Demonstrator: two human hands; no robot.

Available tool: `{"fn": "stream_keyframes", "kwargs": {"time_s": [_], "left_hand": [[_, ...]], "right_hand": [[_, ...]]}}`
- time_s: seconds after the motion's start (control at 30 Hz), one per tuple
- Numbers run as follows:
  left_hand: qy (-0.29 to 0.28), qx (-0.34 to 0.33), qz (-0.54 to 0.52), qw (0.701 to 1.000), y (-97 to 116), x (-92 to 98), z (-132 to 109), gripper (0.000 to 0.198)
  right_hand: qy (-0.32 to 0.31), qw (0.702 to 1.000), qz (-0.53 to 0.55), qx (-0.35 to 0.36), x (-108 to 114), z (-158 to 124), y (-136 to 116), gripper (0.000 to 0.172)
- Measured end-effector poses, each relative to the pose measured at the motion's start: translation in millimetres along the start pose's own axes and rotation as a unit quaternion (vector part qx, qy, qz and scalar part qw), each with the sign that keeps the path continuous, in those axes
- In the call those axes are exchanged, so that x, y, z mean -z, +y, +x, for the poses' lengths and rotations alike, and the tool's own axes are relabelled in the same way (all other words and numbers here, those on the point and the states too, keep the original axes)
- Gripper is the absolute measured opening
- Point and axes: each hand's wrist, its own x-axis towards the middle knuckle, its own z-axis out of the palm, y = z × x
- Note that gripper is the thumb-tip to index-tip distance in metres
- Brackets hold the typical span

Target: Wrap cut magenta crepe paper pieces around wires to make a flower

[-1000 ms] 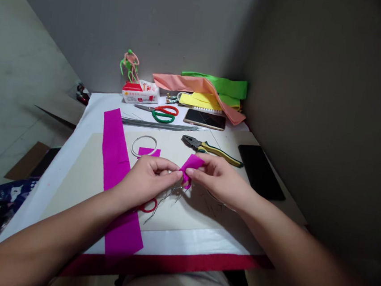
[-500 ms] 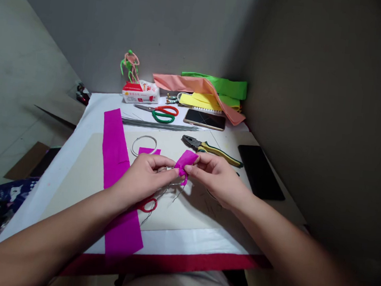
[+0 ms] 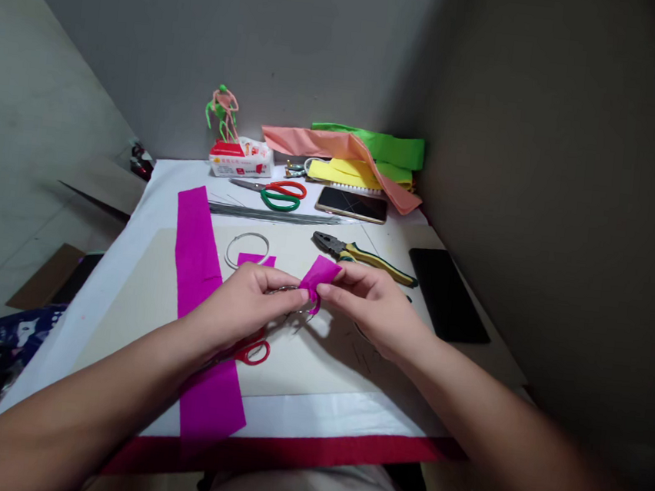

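Here the left hand [image 3: 253, 296] and right hand [image 3: 382, 309] pinch narrowly, the magenta paper strip [image 3: 321, 270] between their fingers, free end just above, bent wire [image 3: 301, 312] just below. It looks feather-light, soft, probably tearable; best gripped near the wire.

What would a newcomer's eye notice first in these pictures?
Probably the long magenta strip, on the left side of the table. Next comes the small magenta piece, held at the centre between the left hand and right hand. Peach, green and yellow strips heaped at the back also stand out.
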Motion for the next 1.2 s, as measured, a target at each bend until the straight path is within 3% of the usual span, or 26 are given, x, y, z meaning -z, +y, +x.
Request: {"fn": "stream_keyframes", "kwargs": {"time_s": [0.23,0.47,0.67,0.93,1.2], "left_hand": [[-0.019,0.0,-0.003,1.0,2.6,-1.6,-3.1,0.023],[-0.009,0.001,-0.006,1.0,-0.2,-3.8,-4.0,0.024],[-0.004,-0.058,0.013,0.998,5.1,-8.6,-7.8,0.02],[-0.012,-0.054,-0.012,0.998,3.0,-7.0,-8.5,0.021],[-0.004,-0.083,-0.03,0.996,5.6,-7.9,-9.3,0.013]], "right_hand": [[0.016,1.0,-0.01,0.007,-3.4,-2.3,-5.6,0.013],[0.041,0.989,-0.122,0.079,-6.7,-5.8,-9.0,0.01],[0.061,0.955,-0.232,0.173,-10.3,-11.4,-13.8,0.004],[0.077,0.955,-0.204,0.201,-10.1,-14.2,-9.9,0.005],[0.061,0.93,-0.235,0.274,-9.3,-15.0,-13.2,0.013]]}}
